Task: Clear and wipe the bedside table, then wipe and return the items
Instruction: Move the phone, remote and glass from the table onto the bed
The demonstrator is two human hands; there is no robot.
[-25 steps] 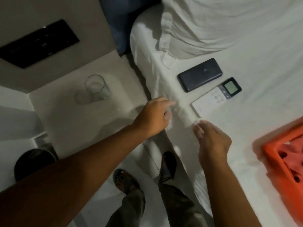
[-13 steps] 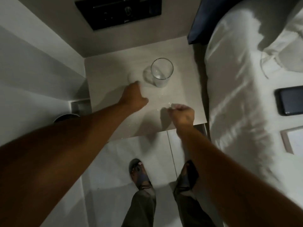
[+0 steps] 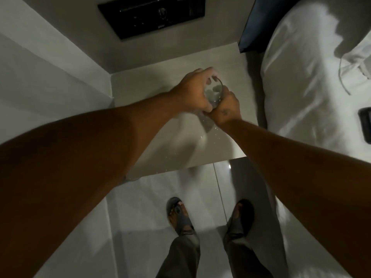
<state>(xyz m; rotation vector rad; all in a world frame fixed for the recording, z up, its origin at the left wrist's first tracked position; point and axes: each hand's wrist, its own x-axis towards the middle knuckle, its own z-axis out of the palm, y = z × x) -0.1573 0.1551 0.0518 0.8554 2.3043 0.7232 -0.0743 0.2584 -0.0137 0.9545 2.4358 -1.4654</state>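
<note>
Both hands wrap a clear glass [image 3: 213,91] over the bedside table [image 3: 160,81]: left hand [image 3: 192,91] curled around it, right hand [image 3: 227,107] closed against it; a phone [image 3: 365,123] lies on the bed [image 3: 301,87], so clearing seems nearly finished, wiping ahead

You turned from the bed to the worktop [image 3: 164,81], and both your left hand [image 3: 192,91] and right hand [image 3: 226,106] closed round the glass [image 3: 213,92].

No readable text, labels, brands or numbers appear. A black wall panel [image 3: 152,16] above the bedside table carries small pale markings, too faint and blurred to make out as letters or digits.
</note>
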